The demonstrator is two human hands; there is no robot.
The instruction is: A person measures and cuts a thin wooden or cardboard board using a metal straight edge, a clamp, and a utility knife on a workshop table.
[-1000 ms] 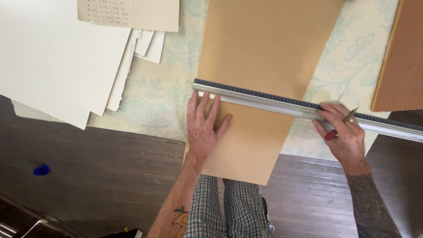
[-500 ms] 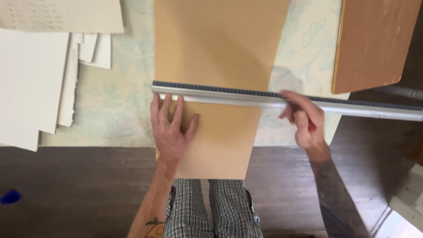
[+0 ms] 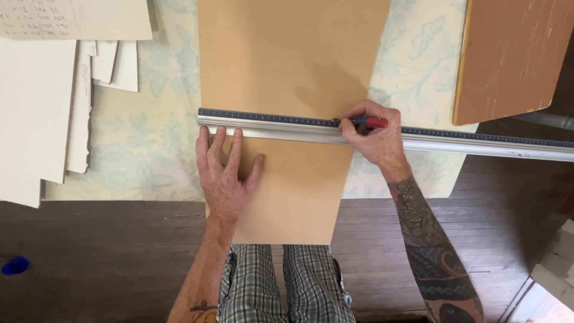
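Note:
A long brown cardboard sheet (image 3: 293,66) lies on a pale patterned cutting mat (image 3: 149,149). A long metal ruler (image 3: 287,125) crosses the sheet from left to right. My left hand (image 3: 224,170) lies flat, fingers spread, on the cardboard with the fingertips pressing the ruler's near edge. My right hand (image 3: 373,140) grips a red-handled knife or pen (image 3: 365,122). Its tip rests against the ruler's far edge, near the sheet's right side.
White card sheets and offcuts (image 3: 42,107) are stacked at the left. A worn wooden board (image 3: 514,54) lies at the upper right. Dark wood floorboards (image 3: 101,257) run below the mat. My checked trouser legs (image 3: 287,281) show at the bottom, a blue object (image 3: 15,264) at far left.
The view has shifted so the sheet and ruler sit more central. My right hand has slid left along the ruler onto the cardboard's right side. The left hand still presses the ruler.

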